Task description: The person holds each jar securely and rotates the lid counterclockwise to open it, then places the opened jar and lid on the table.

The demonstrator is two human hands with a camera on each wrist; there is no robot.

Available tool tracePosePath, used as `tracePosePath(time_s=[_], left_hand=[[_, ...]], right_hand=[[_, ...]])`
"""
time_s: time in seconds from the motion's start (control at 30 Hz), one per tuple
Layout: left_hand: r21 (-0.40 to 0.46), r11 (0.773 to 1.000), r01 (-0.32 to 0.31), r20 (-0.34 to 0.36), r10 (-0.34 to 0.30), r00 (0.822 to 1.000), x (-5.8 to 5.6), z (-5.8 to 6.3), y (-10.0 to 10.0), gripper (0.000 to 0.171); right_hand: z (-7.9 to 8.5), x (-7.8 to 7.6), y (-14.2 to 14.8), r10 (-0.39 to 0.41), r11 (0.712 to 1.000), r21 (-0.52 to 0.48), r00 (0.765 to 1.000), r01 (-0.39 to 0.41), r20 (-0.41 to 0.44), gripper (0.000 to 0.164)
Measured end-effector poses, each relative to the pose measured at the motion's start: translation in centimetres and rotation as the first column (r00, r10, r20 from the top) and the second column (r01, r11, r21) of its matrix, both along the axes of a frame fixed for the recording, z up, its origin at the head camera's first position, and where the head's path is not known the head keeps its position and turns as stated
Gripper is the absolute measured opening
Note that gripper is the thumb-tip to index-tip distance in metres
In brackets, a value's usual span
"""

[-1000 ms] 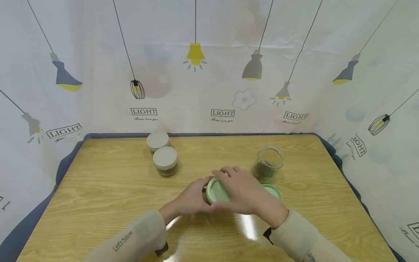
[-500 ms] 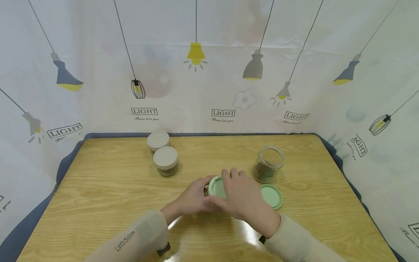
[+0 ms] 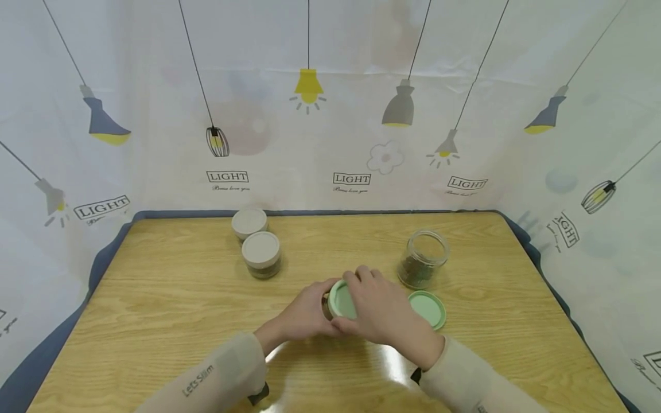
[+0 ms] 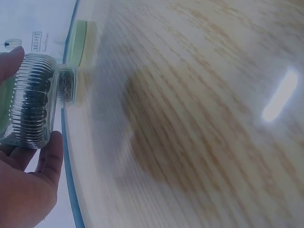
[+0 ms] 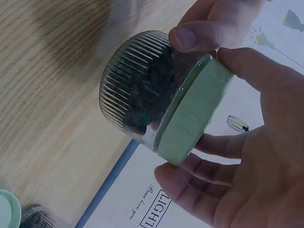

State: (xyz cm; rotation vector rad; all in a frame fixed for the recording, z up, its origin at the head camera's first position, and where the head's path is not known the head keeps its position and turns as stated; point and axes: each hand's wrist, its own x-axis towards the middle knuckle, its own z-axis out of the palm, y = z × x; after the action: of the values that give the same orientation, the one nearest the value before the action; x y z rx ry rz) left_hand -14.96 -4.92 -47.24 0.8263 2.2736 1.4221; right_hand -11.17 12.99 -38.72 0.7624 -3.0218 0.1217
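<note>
On the left part of the yellowish wooden table [image 3: 155, 287], toward its far edge, there is a short round glass jar with a pale grey-white lid [image 3: 249, 221]. Just to its right and nearer, a second short glass jar with a pale grey-white lid [image 3: 261, 252] stands upright and partly covers the first one; dark contents are seen through its wall.

Going to the right, the left hand [image 3: 307, 312] comes from a beige sleeve with dark lettering [image 3: 222, 370]. Its fingers and thumb are grasping a clear ribbed glass jar with dark contents [image 5: 137, 88]. This jar is near the middle of the table, raised above its surface and tilted, with its top toward the right. On its mouth is a light green round lid [image 5: 197, 111]; how tightly it sits, I cannot tell.

The right hand [image 3: 382, 307] has its fingers curled around the edge of this lid, so both hands are holding the same jar. Just beside the right wrist, a second light green round lid [image 3: 428, 310] lies flat on the table. Farther away, behind this second lid, a taller clear glass jar without lid [image 3: 420, 267] stands upright, with dark contents in its lower part.
</note>
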Motion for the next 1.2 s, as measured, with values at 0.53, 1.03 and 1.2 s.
tracePosePath(time_s=[0.53, 1.03, 1.2], left_hand=[[-0.030, 0.999, 0.019, 0.028, -0.019, 0.999, 0.2, 0.3, -0.3, 0.084], [-0.011, 1.000, 0.018, 0.072, -0.018, 0.997, 0.0, 0.7, -0.5, 0.082], [-0.035, 0.999, 0.017, 0.061, -0.015, 0.998, -0.1, 0.8, -0.6, 0.085]], right_hand=[[0.9, -0.8, 1.0, 0.140, 0.986, -0.109, 0.976, -0.122, 0.169, 0.079], [1.0, -0.5, 1.0, 0.035, 0.998, -0.050, 0.994, -0.030, 0.106, 0.081], [0.8, -0.4, 0.8, 0.041, 0.999, -0.033, 0.995, -0.038, 0.093, 0.080]])
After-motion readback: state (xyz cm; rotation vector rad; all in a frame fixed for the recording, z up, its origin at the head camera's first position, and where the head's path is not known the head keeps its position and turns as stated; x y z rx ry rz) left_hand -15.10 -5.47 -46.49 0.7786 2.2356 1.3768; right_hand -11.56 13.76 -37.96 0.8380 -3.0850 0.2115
